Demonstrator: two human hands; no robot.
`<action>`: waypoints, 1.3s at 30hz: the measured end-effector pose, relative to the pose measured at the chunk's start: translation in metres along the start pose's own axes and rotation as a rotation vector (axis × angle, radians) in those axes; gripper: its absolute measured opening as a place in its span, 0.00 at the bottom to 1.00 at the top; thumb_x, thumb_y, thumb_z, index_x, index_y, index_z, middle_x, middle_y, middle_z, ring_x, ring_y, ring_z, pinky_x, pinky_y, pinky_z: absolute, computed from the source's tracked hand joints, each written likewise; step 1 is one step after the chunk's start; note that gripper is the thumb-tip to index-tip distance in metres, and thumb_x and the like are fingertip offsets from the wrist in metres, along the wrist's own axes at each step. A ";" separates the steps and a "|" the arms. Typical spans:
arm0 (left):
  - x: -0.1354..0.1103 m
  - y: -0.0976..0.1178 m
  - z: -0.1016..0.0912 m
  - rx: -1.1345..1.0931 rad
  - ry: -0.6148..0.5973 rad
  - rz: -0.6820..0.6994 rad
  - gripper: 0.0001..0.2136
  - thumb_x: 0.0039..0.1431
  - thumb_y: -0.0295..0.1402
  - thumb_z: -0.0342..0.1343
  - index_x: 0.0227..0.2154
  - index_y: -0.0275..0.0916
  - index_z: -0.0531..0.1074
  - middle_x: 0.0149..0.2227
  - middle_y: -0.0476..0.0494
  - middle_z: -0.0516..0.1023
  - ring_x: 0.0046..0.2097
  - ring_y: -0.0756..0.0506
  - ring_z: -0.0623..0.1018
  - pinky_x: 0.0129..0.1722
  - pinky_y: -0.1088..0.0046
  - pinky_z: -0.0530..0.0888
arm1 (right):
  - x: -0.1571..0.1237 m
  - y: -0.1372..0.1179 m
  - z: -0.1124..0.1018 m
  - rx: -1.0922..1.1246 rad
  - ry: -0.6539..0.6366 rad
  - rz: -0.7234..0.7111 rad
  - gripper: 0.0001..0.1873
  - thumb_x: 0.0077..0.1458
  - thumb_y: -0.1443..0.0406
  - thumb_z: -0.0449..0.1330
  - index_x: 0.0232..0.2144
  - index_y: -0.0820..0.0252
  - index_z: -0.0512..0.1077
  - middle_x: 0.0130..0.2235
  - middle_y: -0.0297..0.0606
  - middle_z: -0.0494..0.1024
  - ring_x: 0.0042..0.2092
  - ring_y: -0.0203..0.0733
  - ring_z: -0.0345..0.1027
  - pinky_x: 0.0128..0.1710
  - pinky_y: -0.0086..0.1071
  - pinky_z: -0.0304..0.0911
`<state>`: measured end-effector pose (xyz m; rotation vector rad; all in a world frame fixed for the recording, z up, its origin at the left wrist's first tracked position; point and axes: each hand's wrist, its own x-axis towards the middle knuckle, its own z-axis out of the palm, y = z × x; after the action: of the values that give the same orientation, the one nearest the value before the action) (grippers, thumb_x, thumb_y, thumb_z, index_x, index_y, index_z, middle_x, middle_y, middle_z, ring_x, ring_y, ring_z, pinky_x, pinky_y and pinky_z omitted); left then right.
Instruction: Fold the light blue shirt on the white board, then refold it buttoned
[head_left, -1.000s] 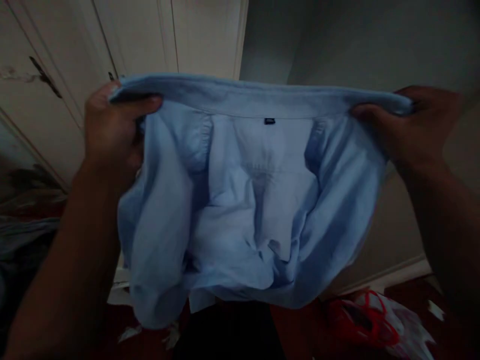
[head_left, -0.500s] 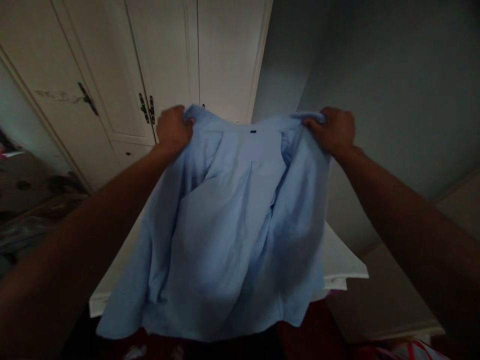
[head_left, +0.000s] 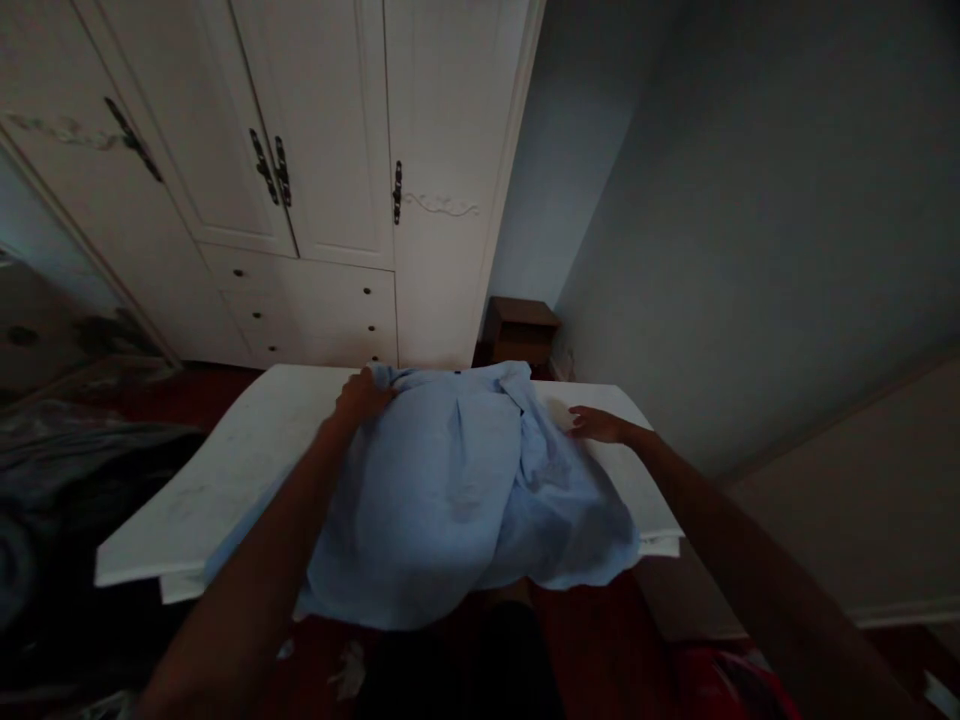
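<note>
Head view: the left hand (head_left: pixel 365 396) clasps the blue shirt (head_left: pixel 427 480) by its far edge; right of that grip, the right hand (head_left: pixel 598 424) looks unclenched.

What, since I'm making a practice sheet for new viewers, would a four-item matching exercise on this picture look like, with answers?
Column one:
1. Shirt
2. Wardrobe
3. Small cabinet
4. Left hand

Column two:
A. Brown, beyond the far edge of the white board
B. At one end of the collar
C. Blue, draped over the white board
D. Pale, with dark handles

Right pairs: 1-C, 2-D, 3-A, 4-B
</note>
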<state>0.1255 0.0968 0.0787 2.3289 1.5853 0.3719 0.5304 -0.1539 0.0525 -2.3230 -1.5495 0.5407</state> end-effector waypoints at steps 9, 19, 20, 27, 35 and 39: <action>-0.139 -0.082 0.007 -0.010 0.087 -0.340 0.38 0.56 0.55 0.47 0.57 0.22 0.63 0.52 0.18 0.72 0.53 0.24 0.73 0.48 0.48 0.72 | -0.096 0.035 0.046 0.426 0.139 0.110 0.32 0.43 0.49 0.66 0.48 0.60 0.75 0.49 0.48 0.78 0.49 0.56 0.73 0.51 0.47 0.67; -0.191 -0.057 0.005 -0.065 0.570 0.108 0.18 0.62 0.40 0.45 0.35 0.34 0.78 0.44 0.30 0.79 0.44 0.35 0.78 0.47 0.57 0.74 | -0.133 -0.013 0.046 0.529 0.294 0.091 0.18 0.44 0.49 0.62 0.26 0.59 0.74 0.27 0.37 0.77 0.31 0.45 0.71 0.33 0.36 0.65; -0.189 -0.050 0.001 -0.074 0.623 0.111 0.19 0.62 0.40 0.46 0.36 0.33 0.78 0.45 0.29 0.79 0.45 0.35 0.78 0.47 0.57 0.73 | -0.133 -0.021 0.042 0.525 0.392 0.089 0.18 0.44 0.50 0.62 0.25 0.59 0.72 0.26 0.35 0.76 0.30 0.43 0.69 0.33 0.35 0.63; -0.172 0.039 0.012 -0.182 0.634 0.129 0.17 0.62 0.39 0.47 0.37 0.35 0.79 0.41 0.33 0.79 0.45 0.36 0.76 0.48 0.56 0.72 | -0.145 -0.136 0.073 0.481 0.699 -0.173 0.13 0.60 0.55 0.52 0.31 0.56 0.69 0.31 0.35 0.74 0.32 0.40 0.66 0.35 0.33 0.64; -0.214 0.031 0.029 -0.536 0.040 0.221 0.21 0.57 0.49 0.50 0.47 0.46 0.75 0.52 0.43 0.77 0.55 0.38 0.74 0.59 0.57 0.67 | -0.152 -0.138 0.105 0.444 0.057 -0.389 0.14 0.59 0.55 0.57 0.42 0.55 0.76 0.42 0.39 0.81 0.41 0.44 0.75 0.42 0.37 0.69; -0.219 -0.044 0.008 -0.510 0.214 -0.113 0.28 0.53 0.54 0.51 0.50 0.41 0.73 0.53 0.37 0.75 0.48 0.35 0.77 0.45 0.55 0.76 | -0.156 -0.084 0.093 0.531 0.178 -0.192 0.17 0.56 0.51 0.58 0.38 0.56 0.76 0.39 0.40 0.81 0.41 0.47 0.75 0.43 0.39 0.70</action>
<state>0.0126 -0.0928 0.0443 1.8516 1.4847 0.9050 0.3649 -0.2636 0.0297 -1.7544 -1.3285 0.5921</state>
